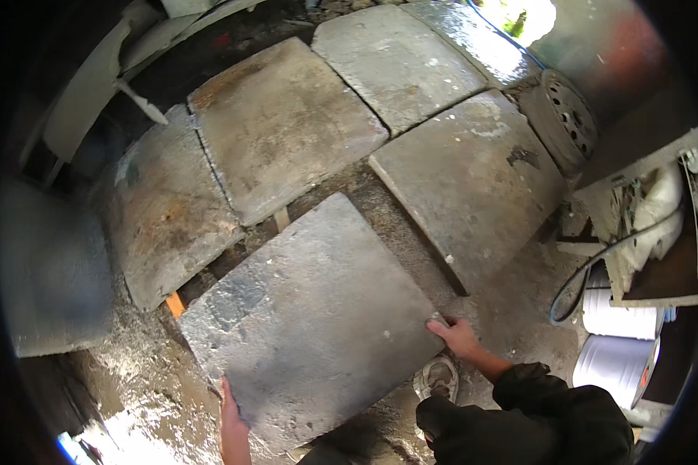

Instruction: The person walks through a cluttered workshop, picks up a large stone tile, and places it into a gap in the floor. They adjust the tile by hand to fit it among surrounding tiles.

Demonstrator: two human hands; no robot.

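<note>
A large grey stone slab (318, 325) with a rough, partly wet face spans the space in front of me. My left hand (231, 415) grips its near left edge; the thumb shows along the side and the other fingers are hidden. At the right corner, my right hand (459, 338) is closed on the slab, thumb on top and fingers out of sight beneath. The slab's far corner points to a gap between a brown-stained slab (287, 128) and a grey-brown slab (473, 182). Whether its far edge rests on anything, I cannot tell.
Other slabs lie beyond: a rust-stained one (174, 205) at left and a pale one (399, 66) at the back. A steel wheel rim (570, 112) stands at the right, above white buckets (616, 364) and a dark hose (597, 260). My shoe (437, 378) is beneath the slab's near edge.
</note>
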